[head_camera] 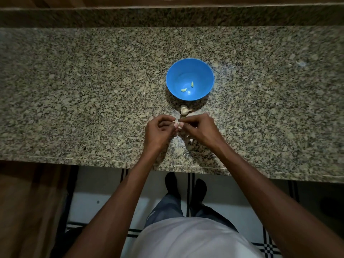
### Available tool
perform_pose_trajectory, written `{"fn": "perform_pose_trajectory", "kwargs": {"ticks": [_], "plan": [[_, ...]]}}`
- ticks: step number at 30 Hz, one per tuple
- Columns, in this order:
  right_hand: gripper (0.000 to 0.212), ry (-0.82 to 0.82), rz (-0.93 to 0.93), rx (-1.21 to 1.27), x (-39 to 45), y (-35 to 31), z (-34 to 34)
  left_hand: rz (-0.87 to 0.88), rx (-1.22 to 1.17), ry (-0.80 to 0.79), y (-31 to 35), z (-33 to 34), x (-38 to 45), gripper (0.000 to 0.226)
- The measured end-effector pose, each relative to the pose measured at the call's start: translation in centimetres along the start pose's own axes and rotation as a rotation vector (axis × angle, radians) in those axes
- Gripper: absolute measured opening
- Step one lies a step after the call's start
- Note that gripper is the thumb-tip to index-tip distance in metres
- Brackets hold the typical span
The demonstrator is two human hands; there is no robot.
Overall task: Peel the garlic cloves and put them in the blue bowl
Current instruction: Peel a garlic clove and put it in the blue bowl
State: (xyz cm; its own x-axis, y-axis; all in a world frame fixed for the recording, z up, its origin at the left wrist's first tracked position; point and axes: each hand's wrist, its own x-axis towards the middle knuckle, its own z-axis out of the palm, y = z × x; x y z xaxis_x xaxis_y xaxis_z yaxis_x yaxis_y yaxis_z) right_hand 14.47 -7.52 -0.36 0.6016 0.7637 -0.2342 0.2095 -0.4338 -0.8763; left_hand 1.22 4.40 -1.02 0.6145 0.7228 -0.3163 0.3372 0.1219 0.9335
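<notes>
Garlic clove (179, 125) is up between both sets of fingertips, held just above the counter (74, 90) near its front edge. Left hand (160, 132) and right hand (197, 130) meet right at it, fingers curled in from either side, each pinching the little pale thing. Most of the clove is hidden by the thumbs, so its long axis is hard to call; it seems to run roughly left to right between the two grips, but I would not swear to it.

Straight ahead, beyond the hands, sits the bulb (184, 110), papery and broken open, just past the fingertips. Beyond that again is the bowl (189, 71), blue, with two peeled cloves (187, 87) already lying in its bottom, apart from each other. So bowl, bulb and hands line up almost dead ahead, the bowl slightly to the right of the pinch.

That makes the right hand the nearer one for the drop, I reckon: a short reach forward over the bulb. Peeling looks to be in hand, not finished, since the clove is not yet bare enough to see clearly. Pale scraps of skin (189, 141) lie on the counter under the right wrist. The risk is knocking the bulb on the way over.
</notes>
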Motion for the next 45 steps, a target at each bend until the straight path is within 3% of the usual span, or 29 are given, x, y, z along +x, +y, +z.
{"fn": "perform_pose_trajectory", "kwargs": {"ticks": [5,10,15,18,22,27,36,40,45], "plan": [[0.024,-0.098,0.116,0.177,-0.2,0.9,-1.0,0.146,0.201,-0.024,0.3,0.8,-0.2,0.024],[0.026,-0.162,0.123,0.153,-0.5,1.7,-1.3,0.166,0.280,-0.055,-0.3,1.4,0.0,0.024],[0.024,-0.214,0.108,0.180,-1.3,2.8,-1.8,0.077,0.210,-0.180,-0.6,1.3,0.5,0.023],[0.020,-0.168,0.130,0.135,-1.4,3.9,-1.9,0.054,0.202,-0.118,-1.2,1.1,0.5,0.021],[0.014,-0.025,0.132,0.000,-1.1,4.2,-1.9,0.147,0.371,0.011,-2.0,0.8,0.3,0.017],[0.016,0.070,-0.045,-0.273,-0.8,2.5,-1.4,0.274,0.521,0.014,-2.7,1.0,0.4,0.022],[0.016,-0.062,-0.303,-0.862,-0.6,1.4,-0.7,0.358,0.607,-0.022,-3.8,0.9,1.1,0.023],[0.030,-0.123,-0.377,-0.906,-0.5,0.8,0.1,0.372,0.621,-0.029,-4.0,0.9,1.4,0.024],[0.034,-0.203,-0.384,-0.942,-0.7,0.5,0.8,0.377,0.630,-0.032,-4.2,1.0,1.7,0.024]]}}
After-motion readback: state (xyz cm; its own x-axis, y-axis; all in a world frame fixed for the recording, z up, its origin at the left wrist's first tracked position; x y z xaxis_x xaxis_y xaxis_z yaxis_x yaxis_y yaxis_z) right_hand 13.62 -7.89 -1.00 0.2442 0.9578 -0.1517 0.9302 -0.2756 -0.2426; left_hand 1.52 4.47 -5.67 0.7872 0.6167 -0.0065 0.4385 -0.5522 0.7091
